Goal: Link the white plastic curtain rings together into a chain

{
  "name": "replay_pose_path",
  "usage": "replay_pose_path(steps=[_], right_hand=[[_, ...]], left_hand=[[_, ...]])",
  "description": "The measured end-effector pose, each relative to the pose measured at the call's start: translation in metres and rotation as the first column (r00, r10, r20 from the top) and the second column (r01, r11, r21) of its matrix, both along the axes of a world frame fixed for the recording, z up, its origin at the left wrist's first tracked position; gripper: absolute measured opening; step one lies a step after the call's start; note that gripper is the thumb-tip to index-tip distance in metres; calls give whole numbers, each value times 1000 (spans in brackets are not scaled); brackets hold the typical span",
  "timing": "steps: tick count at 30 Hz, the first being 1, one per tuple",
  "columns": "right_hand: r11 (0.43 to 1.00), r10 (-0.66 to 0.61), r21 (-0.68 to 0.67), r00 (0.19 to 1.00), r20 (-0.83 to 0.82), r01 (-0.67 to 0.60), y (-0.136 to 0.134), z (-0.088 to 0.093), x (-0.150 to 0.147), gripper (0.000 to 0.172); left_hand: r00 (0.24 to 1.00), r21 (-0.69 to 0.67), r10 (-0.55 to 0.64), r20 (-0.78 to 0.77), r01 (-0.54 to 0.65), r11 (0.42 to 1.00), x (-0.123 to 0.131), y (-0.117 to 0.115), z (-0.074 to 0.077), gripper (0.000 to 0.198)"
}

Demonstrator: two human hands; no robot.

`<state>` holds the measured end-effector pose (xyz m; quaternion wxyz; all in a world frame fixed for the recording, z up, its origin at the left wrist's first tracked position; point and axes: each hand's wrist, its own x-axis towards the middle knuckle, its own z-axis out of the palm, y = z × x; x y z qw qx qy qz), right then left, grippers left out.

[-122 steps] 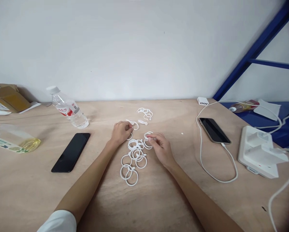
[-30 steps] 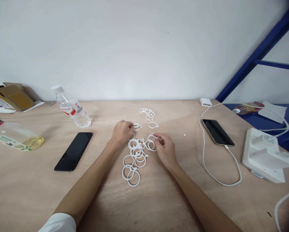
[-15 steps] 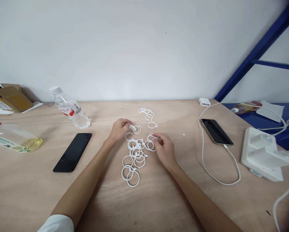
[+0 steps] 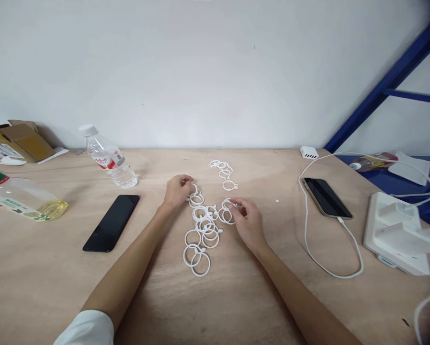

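Observation:
Several white plastic curtain rings with small eyelets lie in an overlapping pile (image 4: 210,238) on the wooden table, between my hands. At the pile's far left edge, my left hand (image 4: 178,191) is closed, thumb and forefinger pinching a curtain ring (image 4: 194,189). Another ring lies just below those fingertips. My right hand (image 4: 248,219) is at the pile's right side, its thumb and forefinger closed on the edge of a curtain ring (image 4: 226,203). A smaller group of rings (image 4: 224,168) lies farther back, beyond both hands.
Left of my arm are a black phone (image 4: 111,223), a water bottle (image 4: 110,160), an oil bottle (image 4: 28,199) and a cardboard box (image 4: 23,141). To the right, a phone (image 4: 328,197) is plugged into a white cable (image 4: 306,239) near a white charging block (image 4: 394,232).
My left hand has shifted slightly left, and the rings by its fingertips have moved left and nearer to me. My right hand stays at the same rings. The view has turned slightly.

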<state>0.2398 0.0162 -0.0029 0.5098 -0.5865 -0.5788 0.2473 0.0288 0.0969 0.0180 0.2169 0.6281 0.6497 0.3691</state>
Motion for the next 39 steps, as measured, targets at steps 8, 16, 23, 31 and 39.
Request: replay_pose_path(steps=[8,16,23,31,39], right_hand=[[1000,9,-14,1000,3,-8,0,0,-1,20],[1000,16,-16,1000,7,-15,-1,0,-1,19],[999,20,-26,1000,-7,-20,0,0,-1,19],[999,30,-38,999,-19,-31,-1,0,-1,18],[999,34,-38,999,-18,-35,-1,1,-1,19]], left_hand=[[995,-38,-98,5,98,994,3,1,-9,31],[999,-22,-53,8,53,998,0,2,-11,25],[988,-36,-26,152,32,999,-2,3,-7,30],[999,-18,12,43,-11,1000,-4,2,-6,29],[992,32,18,-125,-14,999,-7,1,-9,27]])
